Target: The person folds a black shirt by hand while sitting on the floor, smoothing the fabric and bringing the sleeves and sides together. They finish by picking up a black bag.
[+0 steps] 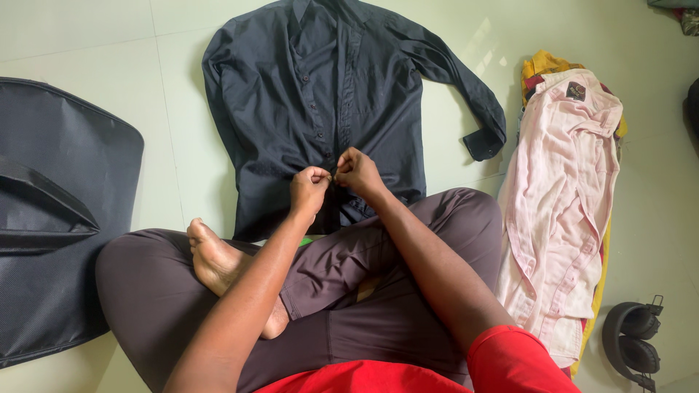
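Note:
A dark navy button-up shirt (320, 94) lies spread flat on the pale tiled floor, collar away from me, sleeves out to the sides. My left hand (309, 188) and my right hand (357, 173) meet at the shirt's front placket near its lower part. Both pinch the fabric edges there, fingers closed tight; the button itself is hidden under my fingers. I sit cross-legged in dark trousers, with one bare foot (211, 255) showing just below the shirt's hem.
A pink shirt (561, 196) lies on a stack of yellow and red cloth at the right. A dark fabric bag (51, 211) sits at the left. Black headphones (633, 342) rest at the bottom right.

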